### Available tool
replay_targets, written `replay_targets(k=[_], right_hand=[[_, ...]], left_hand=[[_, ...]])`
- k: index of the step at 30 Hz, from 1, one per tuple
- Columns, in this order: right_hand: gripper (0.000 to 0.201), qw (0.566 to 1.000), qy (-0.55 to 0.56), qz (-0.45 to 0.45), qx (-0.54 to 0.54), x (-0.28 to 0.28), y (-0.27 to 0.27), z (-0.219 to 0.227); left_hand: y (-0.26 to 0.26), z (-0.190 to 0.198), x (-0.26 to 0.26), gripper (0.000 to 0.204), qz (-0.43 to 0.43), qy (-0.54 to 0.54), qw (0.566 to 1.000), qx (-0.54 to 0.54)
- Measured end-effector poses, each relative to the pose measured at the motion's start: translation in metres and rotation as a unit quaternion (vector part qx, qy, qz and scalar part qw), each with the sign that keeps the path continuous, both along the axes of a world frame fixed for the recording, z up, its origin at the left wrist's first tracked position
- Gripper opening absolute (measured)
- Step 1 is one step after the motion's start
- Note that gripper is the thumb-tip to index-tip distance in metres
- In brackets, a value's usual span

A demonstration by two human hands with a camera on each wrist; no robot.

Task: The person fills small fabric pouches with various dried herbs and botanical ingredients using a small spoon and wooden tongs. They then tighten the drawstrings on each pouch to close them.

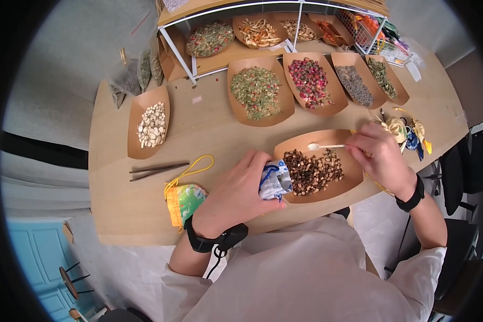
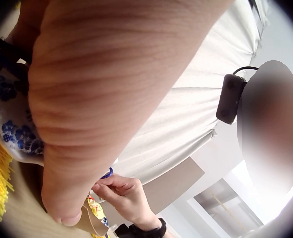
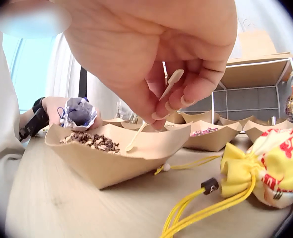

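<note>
My left hand (image 1: 231, 188) grips a small blue-and-white floral drawstring pouch (image 1: 277, 185) by its sides, and the silvery mouth faces right. In the left wrist view, dark blue flowers show on the pouch (image 2: 17, 124). Beside it lies a brown paper tray (image 1: 351, 180) of chopped brown dried herbs (image 1: 311, 174). Over the tray's far side, my right hand (image 1: 378, 153) pinches a small pale spoon (image 1: 330, 146) by its handle. The right wrist view shows the spoon (image 3: 140, 131) slanting down, its bowl low inside the tray, close to the herbs.
A yellow-green pouch (image 1: 185, 201) and dark tweezers (image 1: 158, 170) lie left. More paper trays hold white slices (image 1: 152, 126), green herbs (image 1: 256, 91), rosebuds (image 1: 308, 81) and lavender-grey buds (image 1: 354, 85). Behind stands a white-framed shelf (image 1: 231, 16). Several pouches (image 1: 405, 131) sit at right.
</note>
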State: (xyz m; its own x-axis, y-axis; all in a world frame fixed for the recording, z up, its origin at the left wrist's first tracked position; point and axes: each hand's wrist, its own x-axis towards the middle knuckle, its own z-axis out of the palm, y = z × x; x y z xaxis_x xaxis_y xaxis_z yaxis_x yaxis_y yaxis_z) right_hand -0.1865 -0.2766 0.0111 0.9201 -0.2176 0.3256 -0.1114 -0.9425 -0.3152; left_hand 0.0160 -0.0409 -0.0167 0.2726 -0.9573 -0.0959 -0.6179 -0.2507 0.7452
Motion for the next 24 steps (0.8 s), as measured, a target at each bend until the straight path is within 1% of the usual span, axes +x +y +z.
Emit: replay_targets(k=[1,3,4,5,6,8,12,14,15,17,20,21,23,24], right_hand=[[0.011,1.000,0.017,0.007,-0.010,-0.001,0.000,-0.002],[0.010,0.999,0.034,0.014,-0.019,-0.001,0.004,-0.005],[0.008,0.999,0.040,0.022,0.011,0.000,0.007,-0.006],[0.007,0.998,0.046,0.030,0.041,0.000,0.010,-0.007],[0.007,0.998,0.046,0.028,0.042,0.001,0.012,-0.008],[0.005,0.993,0.051,0.045,0.101,0.003,0.014,-0.010],[0.006,0.989,0.054,0.052,0.124,0.003,0.011,-0.014],[0.006,0.979,0.065,0.054,0.184,0.001,0.008,-0.013],[0.006,0.979,0.066,0.055,0.184,0.000,0.006,-0.013],[0.005,0.967,0.074,0.040,0.239,-0.002,0.005,-0.011],[0.006,0.972,0.053,0.043,0.225,-0.001,0.006,-0.005],[0.006,0.972,0.053,0.042,0.224,0.001,0.006,-0.001],[0.007,0.980,0.040,0.064,0.184,0.006,0.010,0.007],[0.007,0.980,0.039,0.064,0.185,0.009,0.014,0.012]], left_hand=[[0.000,-0.001,0.000,0.074,0.003,-0.005,1.000,0.002],[0.000,0.001,0.000,0.071,-0.002,-0.001,1.000,-0.002],[0.000,0.002,0.000,0.068,-0.008,0.004,1.000,-0.006],[-0.001,0.002,0.000,0.068,-0.010,0.004,1.000,-0.005],[-0.001,0.001,0.000,0.068,-0.011,0.004,1.000,-0.006],[-0.001,0.001,0.000,0.068,-0.012,0.002,1.000,-0.007],[0.000,0.002,0.000,0.067,-0.010,0.003,1.000,-0.005],[0.000,0.002,0.001,0.067,-0.010,0.004,1.000,-0.005],[0.000,0.002,0.001,0.067,-0.010,0.006,1.000,-0.002],[0.000,0.002,0.001,0.067,-0.011,0.007,1.000,0.001],[0.000,0.001,0.001,0.067,-0.011,0.010,1.000,-0.003],[0.000,0.000,0.001,0.071,-0.008,0.001,1.000,-0.005],[0.000,-0.001,0.001,0.074,-0.006,-0.009,1.000,-0.007],[0.000,0.000,0.001,0.074,-0.005,-0.008,1.000,-0.007]])
